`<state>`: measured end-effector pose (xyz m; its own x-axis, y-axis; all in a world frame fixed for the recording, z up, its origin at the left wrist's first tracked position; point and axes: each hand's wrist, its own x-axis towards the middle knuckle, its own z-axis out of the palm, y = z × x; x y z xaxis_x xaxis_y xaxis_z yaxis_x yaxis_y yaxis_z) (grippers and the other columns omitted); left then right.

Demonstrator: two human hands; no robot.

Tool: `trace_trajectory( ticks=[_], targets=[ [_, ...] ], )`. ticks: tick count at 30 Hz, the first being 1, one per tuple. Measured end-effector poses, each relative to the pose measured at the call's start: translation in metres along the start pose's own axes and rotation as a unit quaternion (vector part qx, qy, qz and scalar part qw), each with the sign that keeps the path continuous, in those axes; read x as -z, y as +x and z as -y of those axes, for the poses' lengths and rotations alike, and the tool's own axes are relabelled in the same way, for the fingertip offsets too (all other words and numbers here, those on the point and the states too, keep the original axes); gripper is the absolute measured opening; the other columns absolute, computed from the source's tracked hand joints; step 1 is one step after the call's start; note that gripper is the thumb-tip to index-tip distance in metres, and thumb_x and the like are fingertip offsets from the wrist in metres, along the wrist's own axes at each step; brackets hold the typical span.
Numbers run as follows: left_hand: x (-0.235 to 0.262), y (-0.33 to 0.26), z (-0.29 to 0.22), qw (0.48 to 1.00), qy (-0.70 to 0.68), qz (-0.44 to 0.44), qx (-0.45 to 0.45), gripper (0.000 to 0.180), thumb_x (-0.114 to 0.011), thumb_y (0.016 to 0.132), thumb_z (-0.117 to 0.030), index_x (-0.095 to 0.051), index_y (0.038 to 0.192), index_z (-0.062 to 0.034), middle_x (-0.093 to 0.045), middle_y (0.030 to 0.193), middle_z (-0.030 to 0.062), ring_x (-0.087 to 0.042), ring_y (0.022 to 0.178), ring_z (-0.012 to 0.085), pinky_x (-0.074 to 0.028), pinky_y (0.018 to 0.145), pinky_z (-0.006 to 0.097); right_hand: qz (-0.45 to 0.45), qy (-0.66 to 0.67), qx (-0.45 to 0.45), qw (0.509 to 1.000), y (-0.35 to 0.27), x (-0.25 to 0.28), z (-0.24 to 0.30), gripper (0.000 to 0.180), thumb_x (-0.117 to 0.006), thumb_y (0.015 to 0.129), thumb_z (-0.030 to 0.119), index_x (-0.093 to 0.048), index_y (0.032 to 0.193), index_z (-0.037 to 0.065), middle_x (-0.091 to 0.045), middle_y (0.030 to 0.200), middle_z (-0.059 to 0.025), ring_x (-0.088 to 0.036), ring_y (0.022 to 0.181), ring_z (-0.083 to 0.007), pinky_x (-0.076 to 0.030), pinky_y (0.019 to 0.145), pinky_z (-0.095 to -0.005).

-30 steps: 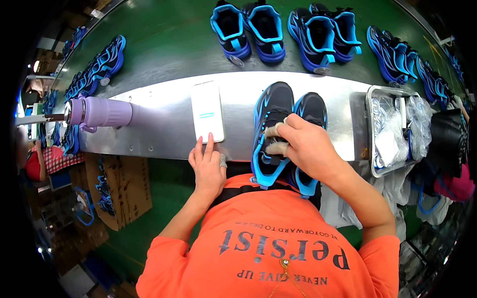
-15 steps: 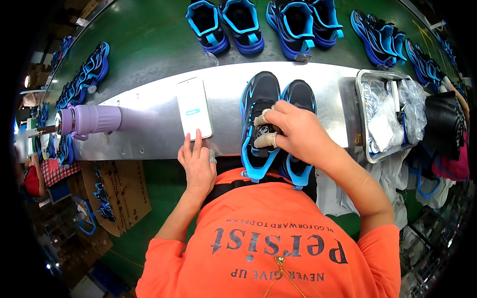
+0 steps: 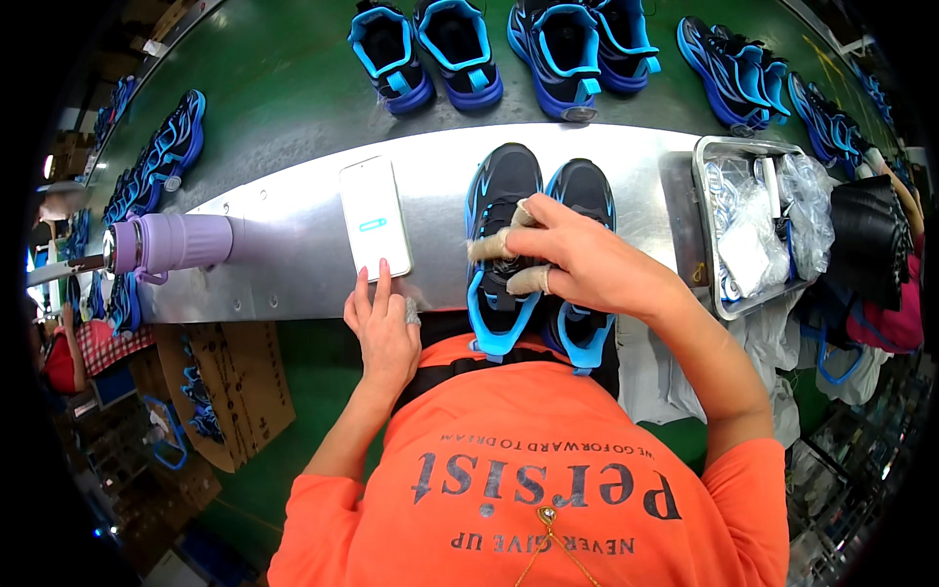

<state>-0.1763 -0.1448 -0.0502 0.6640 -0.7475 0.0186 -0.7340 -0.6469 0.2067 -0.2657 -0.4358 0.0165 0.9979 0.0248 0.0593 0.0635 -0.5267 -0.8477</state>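
Evidently this is a busy workroom: a bright metal bench edge (image 3: 293, 225) runs before a green worktop (image 3: 274, 88), where black-and-blue sneakers (image 3: 472, 51) stand in pairs. A lavender tumbler (image 3: 201, 241) lies on its side at the left, while a clear tray (image 3: 702, 220) of plastic packets (image 3: 807, 201) sits at the right. Below, a cardboard box (image 3: 262, 401) stands open over the green floor (image 3: 318, 382).

The near pair, left shoe (image 3: 505, 186) and right shoe (image 3: 585, 184), rests toes-away at the metal edge, just before the person's waist. Over the left shoe's laces, the right hand (image 3: 562, 256) arches in from the right, its cloth-capped thumb and fingers parted, gripping nothing I can see; whether they touch, I can't tell. The left hand (image 3: 383, 328) lies loosely open, two fingertips on the near end of a white smartphone (image 3: 375, 205).
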Motion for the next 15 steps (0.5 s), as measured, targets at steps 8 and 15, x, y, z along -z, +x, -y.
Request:
trace_trajectory(
  ticks=[8,15],
  targets=[
    [-0.001,-0.001,0.001,1.0,0.005,-0.006,-0.004,0.011,-0.06,0.071,0.001,-0.054,0.08,0.0024,-0.041,0.151,0.0226,-0.032,0.138,0.0456,-0.025,0.108,0.055,-0.021,-0.05,-0.076,0.996,-0.005,-0.01,0.014,0.025,-0.073,0.082,0.015,-0.07,0.107,0.013,-0.055,0.096,-0.0104,-0.062,0.085,-0.0324,-0.052,0.076,-0.0411],
    [-0.002,-0.001,0.001,1.0,0.009,-0.008,-0.008,0.011,-0.06,0.071,0.001,-0.053,0.08,0.0019,-0.041,0.151,0.023,-0.033,0.138,0.0458,-0.025,0.107,0.055,0.03,0.022,0.04,0.998,0.002,-0.001,-0.004,0.025,-0.07,0.084,0.011,-0.07,0.109,0.013,-0.053,0.095,-0.0101,-0.061,0.086,-0.0312,-0.051,0.076,-0.0389]
  ],
)
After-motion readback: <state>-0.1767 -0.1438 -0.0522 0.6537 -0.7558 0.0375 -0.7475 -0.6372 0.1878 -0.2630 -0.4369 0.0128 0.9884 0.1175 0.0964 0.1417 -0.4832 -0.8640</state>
